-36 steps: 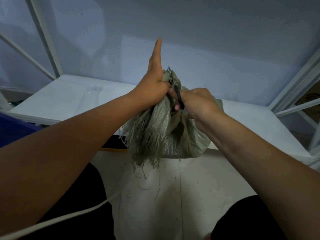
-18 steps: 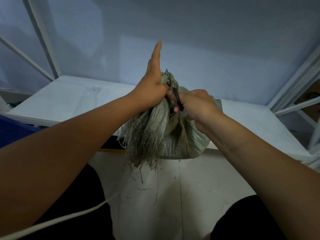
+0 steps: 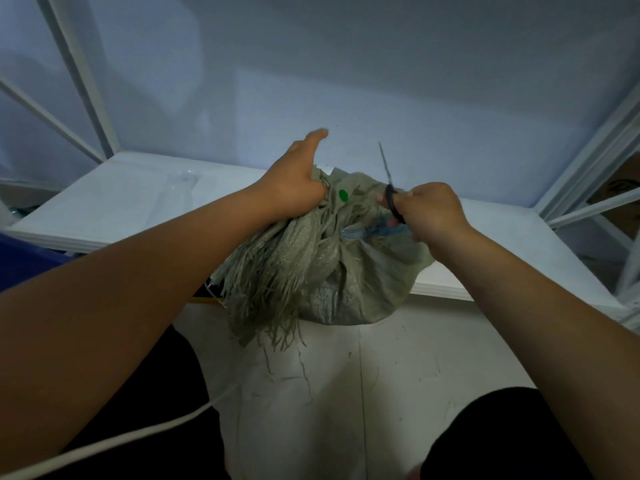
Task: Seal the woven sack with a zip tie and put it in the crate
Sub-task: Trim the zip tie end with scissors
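Note:
A grey-green woven sack (image 3: 346,271) rests at the front edge of a low white shelf (image 3: 131,202), its frayed mouth hanging down to the left. My left hand (image 3: 294,181) clamps the gathered neck, with the index finger stretched out. To the right, my right hand (image 3: 426,209) pinches a black zip tie (image 3: 393,202), whose thin tail sticks upward. A small green spot shows on the fabric between the hands. Whether the tie loops around the neck is hidden by my fingers.
A blue crate corner (image 3: 24,258) shows at the left edge under my forearm. White metal frame bars (image 3: 79,74) rise at left and right. A white cord (image 3: 121,441) crosses the lower left. Pale floor tiles (image 3: 311,393) lie below, between my dark-clothed knees.
My hands have spread apart. The right hand pulled the zip tie to the right, and its tail now points up. The left hand dropped lower on the sack's neck.

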`<state>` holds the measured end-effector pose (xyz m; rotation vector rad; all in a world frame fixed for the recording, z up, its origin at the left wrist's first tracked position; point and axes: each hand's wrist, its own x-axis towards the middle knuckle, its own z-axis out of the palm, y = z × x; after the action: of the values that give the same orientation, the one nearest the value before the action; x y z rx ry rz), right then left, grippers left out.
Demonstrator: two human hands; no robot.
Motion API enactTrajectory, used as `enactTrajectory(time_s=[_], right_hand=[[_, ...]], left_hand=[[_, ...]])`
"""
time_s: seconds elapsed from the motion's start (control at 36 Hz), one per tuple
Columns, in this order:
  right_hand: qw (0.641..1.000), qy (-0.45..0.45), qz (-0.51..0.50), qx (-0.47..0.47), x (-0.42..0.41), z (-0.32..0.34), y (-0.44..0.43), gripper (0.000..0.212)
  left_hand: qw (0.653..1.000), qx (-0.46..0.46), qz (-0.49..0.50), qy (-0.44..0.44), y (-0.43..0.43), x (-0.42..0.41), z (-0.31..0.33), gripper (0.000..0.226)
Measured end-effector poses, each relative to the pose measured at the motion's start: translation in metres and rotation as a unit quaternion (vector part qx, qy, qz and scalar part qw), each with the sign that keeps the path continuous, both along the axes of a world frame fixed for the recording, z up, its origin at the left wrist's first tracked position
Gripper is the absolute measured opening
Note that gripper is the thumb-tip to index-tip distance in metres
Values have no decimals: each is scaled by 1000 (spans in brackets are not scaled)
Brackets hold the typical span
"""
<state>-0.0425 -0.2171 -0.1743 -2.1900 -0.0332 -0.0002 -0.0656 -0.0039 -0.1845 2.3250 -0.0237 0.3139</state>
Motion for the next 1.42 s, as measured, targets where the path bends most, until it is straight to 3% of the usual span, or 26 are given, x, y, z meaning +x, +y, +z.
enactTrajectory(time_s=[0.11,0.22,0.33,0.47,0.56,0.64,0.78,0.94,1.14,1.31,1.42], right_hand=[[999,36,-4,-26,8,-10,-10,48],[996,52,-3,-78,17,-20,-16,48],[990,49,-3,-135,22,-24,-17,50],[980,29,-5,-195,26,-24,-18,36],[978,21,-5,-206,28,-27,-17,39],[982,-4,-8,-190,27,-25,-15,38],[983,-69,-6,-167,23,-18,-4,45],[993,-80,25,-80,8,-14,15,29],[999,-5,36,-32,6,-26,18,40],[991,106,44,75,0,-33,21,33],[983,131,46,118,-2,-34,21,31]], left_hand=[[996,77,-3,35,0,-1,-3,60],[988,129,-16,83,1,1,-7,58],[982,161,-34,93,0,5,-13,50],[976,192,-49,94,-1,11,-20,46],[976,190,-76,69,-4,8,-19,32],[984,141,-103,23,-10,4,-18,28],[984,135,-120,6,-24,2,-18,49],[981,156,-113,-9,-35,3,-18,52],[980,157,-118,13,-33,0,-19,42],[981,143,-119,63,-38,3,-22,35],[981,138,-115,77,-40,3,-21,33]])
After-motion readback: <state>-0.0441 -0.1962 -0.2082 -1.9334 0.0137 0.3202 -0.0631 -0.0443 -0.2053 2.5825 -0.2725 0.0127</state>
